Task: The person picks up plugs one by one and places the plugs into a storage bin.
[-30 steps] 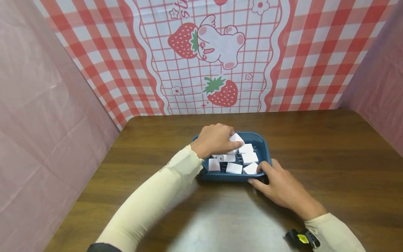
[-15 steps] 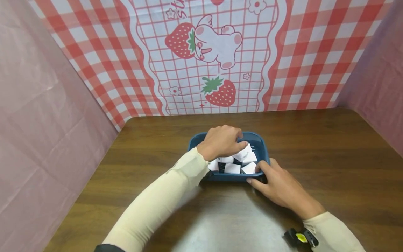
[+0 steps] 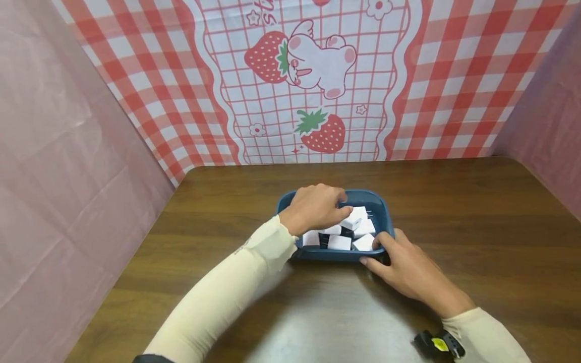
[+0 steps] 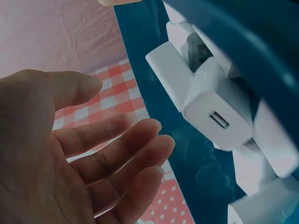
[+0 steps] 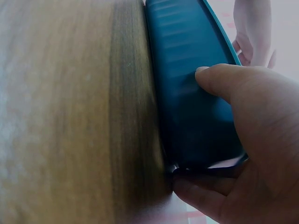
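Note:
A blue plastic storage bin [image 3: 333,256] stands on the table with several white USB charger plugs in it. My left hand [image 3: 315,207] is over the bin's left half and covers part of the pile. In the left wrist view its fingers [image 4: 140,128] are relaxed and apart, with nothing between them. One charger [image 4: 217,116] lies tilted on top of the others, its USB port showing, just beyond the fingertips. My right hand [image 3: 408,267] grips the bin's near right corner. In the right wrist view its thumb [image 5: 217,79] presses the outer wall, with the other fingers around the end.
The wooden table [image 3: 231,191] extends around the bin. A red and white checked cloth [image 3: 454,85] hangs behind it, with pink cloth [image 3: 68,166] at the sides. A black strap with a yellow-green mark [image 3: 438,344] is on the right wrist.
My left hand moved right with a charger, let it go on the pile, and drew back slightly left. The right hand keeps its grip on the bin.

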Motion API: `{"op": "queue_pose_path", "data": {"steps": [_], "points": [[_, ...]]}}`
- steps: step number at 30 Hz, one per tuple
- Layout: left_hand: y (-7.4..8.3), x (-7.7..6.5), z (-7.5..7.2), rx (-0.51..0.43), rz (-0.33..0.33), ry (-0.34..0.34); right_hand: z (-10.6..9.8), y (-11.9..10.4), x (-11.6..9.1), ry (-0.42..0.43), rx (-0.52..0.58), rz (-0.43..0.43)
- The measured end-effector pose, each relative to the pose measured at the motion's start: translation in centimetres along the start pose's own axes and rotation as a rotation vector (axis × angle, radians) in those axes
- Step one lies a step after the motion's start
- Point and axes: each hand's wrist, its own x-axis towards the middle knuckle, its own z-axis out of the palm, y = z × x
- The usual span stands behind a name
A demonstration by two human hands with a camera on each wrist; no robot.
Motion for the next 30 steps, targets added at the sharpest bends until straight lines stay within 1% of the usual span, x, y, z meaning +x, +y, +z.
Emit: {"op": "queue_pose_path", "data": {"steps": [7,12,16,21,24,27,30], "points": [[-1.2,-1.3,0.1,-0.04,-0.041,0.016,-0.2,0.2,-0.2,-0.032,-0.016,0.033],[-2.2,-2.3,0.5,-0.007,-0.043,0.073,-0.2,0.3,-0.2,-0.027,-0.017,0.026],[-2.9,-3.3,0.7,0.029,-0.015,0.158,-0.2,0.2,-0.2,-0.028,-0.008,0.03],[-3.9,-4.6,0.7,0.026,0.017,0.312,-0.1,0.1,-0.1,-0.018,-0.009,0.025],[-4.7,-5.4,0.7,0.027,0.012,0.383,0.0,0.1,-0.2,-0.007,-0.008,0.013],[-5.6,-6.1,0.8,0.032,-0.007,0.426,0.0,0.1,-0.1,0.003,-0.008,-0.001],[-6.6,-6.7,1.1,0.004,-0.029,0.468,-0.1,0.2,-0.1,0.001,-0.007,-0.01]]}}
